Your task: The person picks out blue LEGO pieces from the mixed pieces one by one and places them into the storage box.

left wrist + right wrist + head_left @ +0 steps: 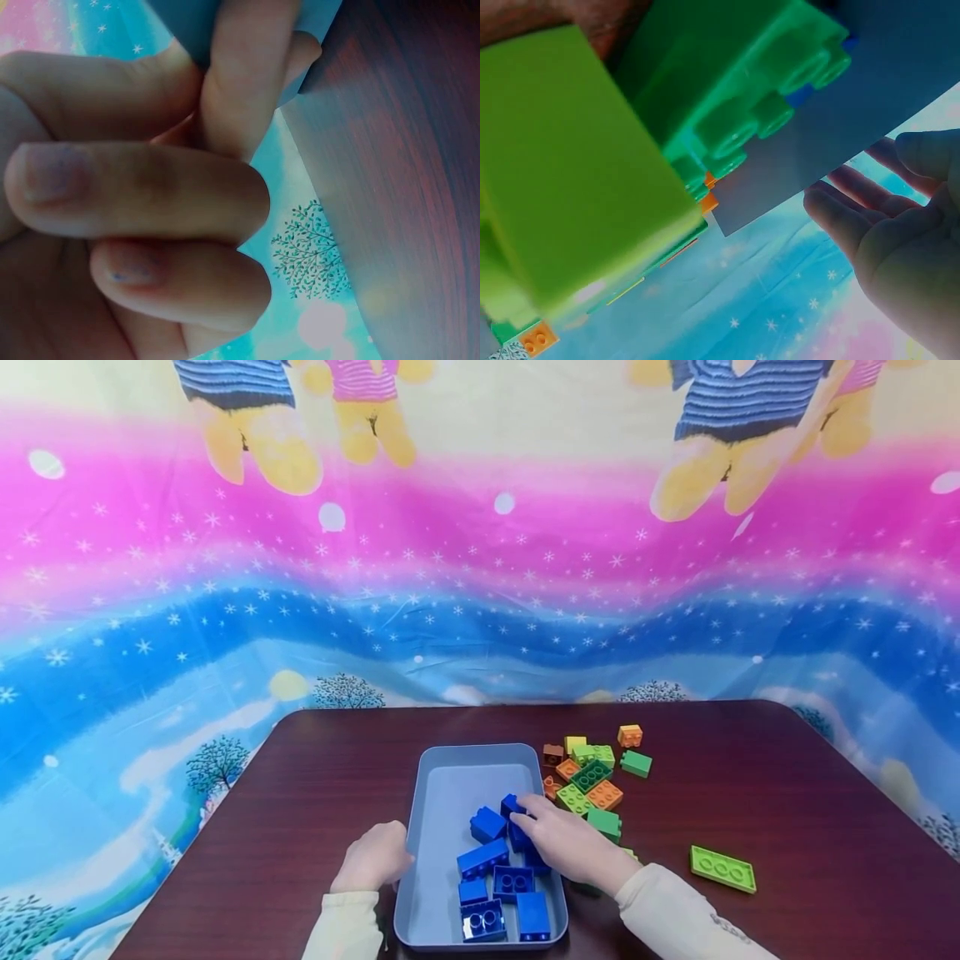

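A grey-blue tray (442,793) stands on the table with several blue toy bricks (482,858) in its right and near parts. My left hand (375,857) pinches the tray's left rim; in the left wrist view, thumb and forefinger close on the tray's edge (184,26) while the other fingers curl in. Reaching over the right rim, my right hand (573,842) hangs above blue bricks at that side. The right wrist view shows this hand (907,217) with loosely bent, spread fingers beyond the tray wall (870,82) and no brick visible in it.
Right of the tray lies a loose heap of green, lime, orange, yellow and brown bricks, among them a green brick (603,824) near my right wrist. A flat lime brick (722,869) lies farther right. A patterned cloth (480,568) hangs behind the dark table (315,768).
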The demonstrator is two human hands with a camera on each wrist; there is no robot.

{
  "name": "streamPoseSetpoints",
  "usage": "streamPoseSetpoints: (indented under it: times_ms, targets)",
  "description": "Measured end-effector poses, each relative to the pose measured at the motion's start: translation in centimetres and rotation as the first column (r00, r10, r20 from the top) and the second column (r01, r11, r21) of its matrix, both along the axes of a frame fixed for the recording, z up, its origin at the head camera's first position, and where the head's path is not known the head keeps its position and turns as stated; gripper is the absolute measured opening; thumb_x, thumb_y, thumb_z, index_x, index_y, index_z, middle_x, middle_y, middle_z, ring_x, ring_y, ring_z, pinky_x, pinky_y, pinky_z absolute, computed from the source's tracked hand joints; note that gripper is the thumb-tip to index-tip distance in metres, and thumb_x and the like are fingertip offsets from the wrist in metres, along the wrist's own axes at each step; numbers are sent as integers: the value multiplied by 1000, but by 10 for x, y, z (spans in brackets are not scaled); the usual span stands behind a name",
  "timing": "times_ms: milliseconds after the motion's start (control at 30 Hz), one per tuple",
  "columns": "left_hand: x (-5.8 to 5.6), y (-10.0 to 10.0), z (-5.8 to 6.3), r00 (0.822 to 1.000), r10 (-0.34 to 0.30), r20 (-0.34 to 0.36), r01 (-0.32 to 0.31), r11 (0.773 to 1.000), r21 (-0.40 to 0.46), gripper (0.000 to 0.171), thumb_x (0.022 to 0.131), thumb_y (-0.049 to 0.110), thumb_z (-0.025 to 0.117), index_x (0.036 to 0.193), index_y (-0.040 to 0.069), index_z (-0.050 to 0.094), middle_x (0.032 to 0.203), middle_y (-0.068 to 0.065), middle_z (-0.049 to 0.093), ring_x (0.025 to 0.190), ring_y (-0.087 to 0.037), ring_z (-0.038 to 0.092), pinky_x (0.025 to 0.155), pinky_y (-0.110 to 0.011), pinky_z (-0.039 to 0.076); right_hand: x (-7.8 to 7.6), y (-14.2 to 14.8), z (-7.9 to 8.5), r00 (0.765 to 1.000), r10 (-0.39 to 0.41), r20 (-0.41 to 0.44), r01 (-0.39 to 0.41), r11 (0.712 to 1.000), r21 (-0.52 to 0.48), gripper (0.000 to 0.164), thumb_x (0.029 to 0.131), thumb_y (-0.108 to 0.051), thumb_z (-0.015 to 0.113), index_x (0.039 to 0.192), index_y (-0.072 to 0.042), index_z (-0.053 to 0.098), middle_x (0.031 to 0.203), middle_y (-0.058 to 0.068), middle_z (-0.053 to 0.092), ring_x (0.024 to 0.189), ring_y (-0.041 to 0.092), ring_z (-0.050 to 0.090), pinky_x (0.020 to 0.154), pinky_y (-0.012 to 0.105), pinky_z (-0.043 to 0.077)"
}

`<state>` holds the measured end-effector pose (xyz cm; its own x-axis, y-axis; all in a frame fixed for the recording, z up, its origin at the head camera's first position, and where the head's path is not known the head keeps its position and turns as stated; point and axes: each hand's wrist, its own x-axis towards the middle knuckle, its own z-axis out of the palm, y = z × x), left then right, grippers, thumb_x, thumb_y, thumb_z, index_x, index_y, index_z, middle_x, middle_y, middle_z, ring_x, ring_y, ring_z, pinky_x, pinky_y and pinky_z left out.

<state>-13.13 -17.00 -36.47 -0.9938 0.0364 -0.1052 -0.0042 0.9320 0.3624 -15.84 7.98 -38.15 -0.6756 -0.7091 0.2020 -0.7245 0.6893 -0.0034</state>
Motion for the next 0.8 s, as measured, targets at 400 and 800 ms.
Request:
streamPoseSetpoints:
  times_ms: [400, 800]
  targets:
    - [-1, -1, -4, 1000, -5, -15, 5, 1000, -10, 21, 78, 2, 60, 57, 5, 57, 48, -9, 65, 42, -13, 56, 44, -31, 43, 2, 13, 7, 999, -34, -29, 33, 999, -32, 32, 85, -5, 60, 116, 0, 64, 122, 21, 62, 114, 32, 58, 85, 43, 56]
    - [-1, 0, -2, 1000, -2, -17, 2, 1000, -6, 20, 78, 1, 59, 58, 4, 59, 49, -9, 66, 43, -14, 57, 45, -31, 44, 11, 34, 10, 998, -53, 43, 57, 993, -104, 28, 84, -11, 62, 108, 2, 67, 107, 16, 66, 99, 25, 62, 79, 40, 58]
